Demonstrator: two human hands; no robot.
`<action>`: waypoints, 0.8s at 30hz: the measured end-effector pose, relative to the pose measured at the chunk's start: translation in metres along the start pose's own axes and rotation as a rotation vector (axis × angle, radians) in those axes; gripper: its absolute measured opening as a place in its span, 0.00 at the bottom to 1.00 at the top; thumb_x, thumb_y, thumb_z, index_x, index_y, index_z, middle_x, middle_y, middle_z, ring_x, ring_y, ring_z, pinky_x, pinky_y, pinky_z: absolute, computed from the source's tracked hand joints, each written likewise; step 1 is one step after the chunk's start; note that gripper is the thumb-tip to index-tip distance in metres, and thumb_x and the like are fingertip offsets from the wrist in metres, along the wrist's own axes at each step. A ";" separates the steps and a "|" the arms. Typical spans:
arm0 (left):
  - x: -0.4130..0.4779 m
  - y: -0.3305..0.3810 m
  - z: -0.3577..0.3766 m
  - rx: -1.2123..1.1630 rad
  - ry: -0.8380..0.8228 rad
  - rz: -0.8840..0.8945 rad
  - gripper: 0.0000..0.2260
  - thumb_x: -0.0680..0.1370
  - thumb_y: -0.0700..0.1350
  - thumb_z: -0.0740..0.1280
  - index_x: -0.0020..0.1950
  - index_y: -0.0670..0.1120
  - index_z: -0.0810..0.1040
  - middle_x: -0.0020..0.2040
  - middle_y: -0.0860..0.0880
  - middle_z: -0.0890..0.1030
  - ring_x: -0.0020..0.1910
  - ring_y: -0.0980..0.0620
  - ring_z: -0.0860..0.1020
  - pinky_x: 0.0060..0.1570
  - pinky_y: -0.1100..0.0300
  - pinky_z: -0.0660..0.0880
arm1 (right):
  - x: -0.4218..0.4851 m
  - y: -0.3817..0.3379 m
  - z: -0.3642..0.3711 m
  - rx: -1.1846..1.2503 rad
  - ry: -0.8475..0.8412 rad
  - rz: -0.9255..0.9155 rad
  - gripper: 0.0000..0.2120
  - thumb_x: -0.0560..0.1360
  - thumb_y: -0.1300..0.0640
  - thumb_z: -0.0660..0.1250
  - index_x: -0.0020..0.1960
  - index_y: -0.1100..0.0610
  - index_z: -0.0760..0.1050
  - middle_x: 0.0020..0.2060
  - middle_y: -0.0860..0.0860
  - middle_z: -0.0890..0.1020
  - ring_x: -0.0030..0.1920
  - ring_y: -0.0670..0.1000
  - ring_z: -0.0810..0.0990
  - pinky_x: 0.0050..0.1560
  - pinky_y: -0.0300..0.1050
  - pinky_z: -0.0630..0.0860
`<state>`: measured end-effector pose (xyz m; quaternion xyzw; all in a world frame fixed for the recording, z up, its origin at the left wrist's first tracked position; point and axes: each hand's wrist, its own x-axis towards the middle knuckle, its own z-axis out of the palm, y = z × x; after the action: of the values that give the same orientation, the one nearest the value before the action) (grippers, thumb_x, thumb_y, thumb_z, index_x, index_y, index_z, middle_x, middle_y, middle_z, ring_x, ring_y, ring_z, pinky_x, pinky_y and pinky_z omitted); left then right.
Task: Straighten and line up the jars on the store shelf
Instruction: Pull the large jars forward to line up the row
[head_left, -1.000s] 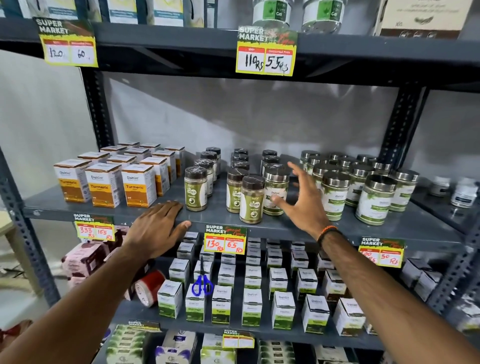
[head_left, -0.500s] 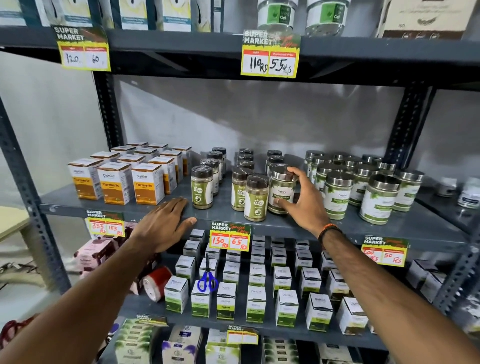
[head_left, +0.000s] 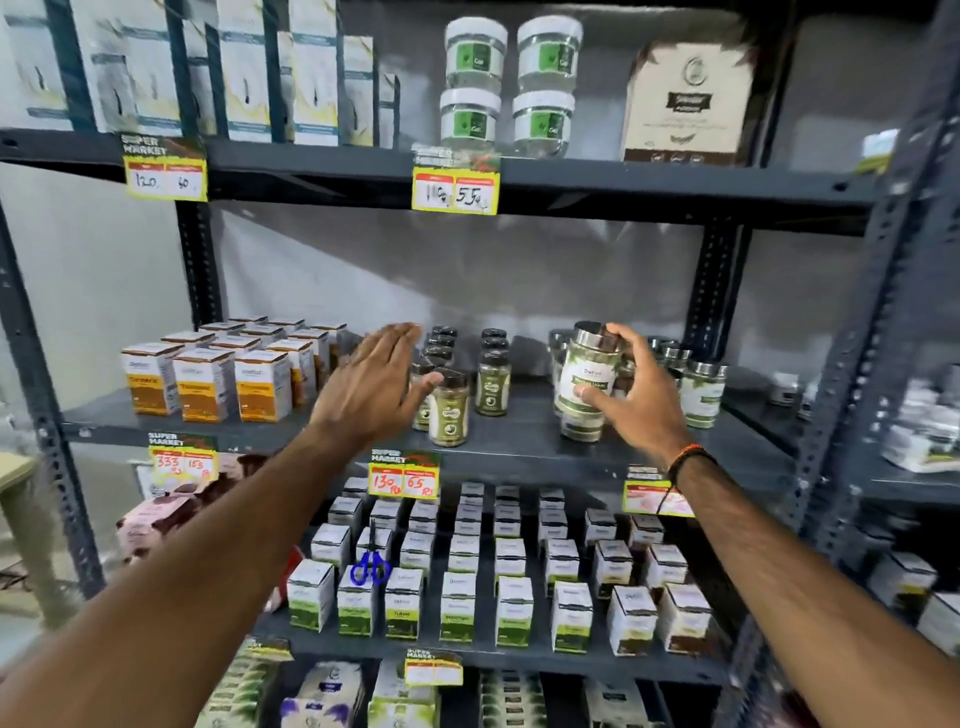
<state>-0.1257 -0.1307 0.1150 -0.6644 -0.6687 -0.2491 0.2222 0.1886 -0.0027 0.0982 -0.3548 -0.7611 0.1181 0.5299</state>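
While right hand (head_left: 636, 402) lifts jar (head_left: 589, 371), shelf (head_left: 524, 441) front lies bare.

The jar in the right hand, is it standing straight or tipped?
Tipped. The jar leans, silver lid toward the right, gripped by the right hand.

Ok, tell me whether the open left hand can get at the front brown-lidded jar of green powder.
Probably yes: the left hand hovers open beside the front brown-lidded jar, with nothing between them.
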 end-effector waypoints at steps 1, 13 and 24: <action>0.007 0.015 0.003 -0.008 -0.006 0.030 0.35 0.82 0.65 0.50 0.82 0.43 0.59 0.81 0.40 0.64 0.80 0.39 0.62 0.74 0.37 0.67 | -0.001 0.003 -0.014 -0.008 0.016 -0.001 0.39 0.69 0.53 0.81 0.74 0.43 0.67 0.62 0.44 0.79 0.57 0.42 0.78 0.57 0.32 0.72; 0.039 0.130 0.103 -0.008 -0.258 0.153 0.38 0.81 0.70 0.47 0.81 0.44 0.59 0.80 0.43 0.66 0.76 0.40 0.68 0.67 0.40 0.73 | -0.004 0.085 -0.121 -0.141 0.144 0.103 0.41 0.70 0.53 0.80 0.76 0.40 0.63 0.67 0.47 0.78 0.63 0.53 0.79 0.65 0.58 0.77; 0.049 0.126 0.166 -0.024 -0.452 0.093 0.45 0.75 0.76 0.42 0.81 0.46 0.60 0.81 0.44 0.64 0.75 0.41 0.69 0.69 0.41 0.71 | -0.009 0.153 -0.119 -0.206 0.007 0.206 0.41 0.72 0.63 0.78 0.78 0.50 0.60 0.69 0.53 0.77 0.66 0.53 0.77 0.70 0.52 0.72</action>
<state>0.0048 0.0104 0.0212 -0.7361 -0.6670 -0.0914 0.0702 0.3596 0.0780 0.0560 -0.4842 -0.7268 0.0918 0.4784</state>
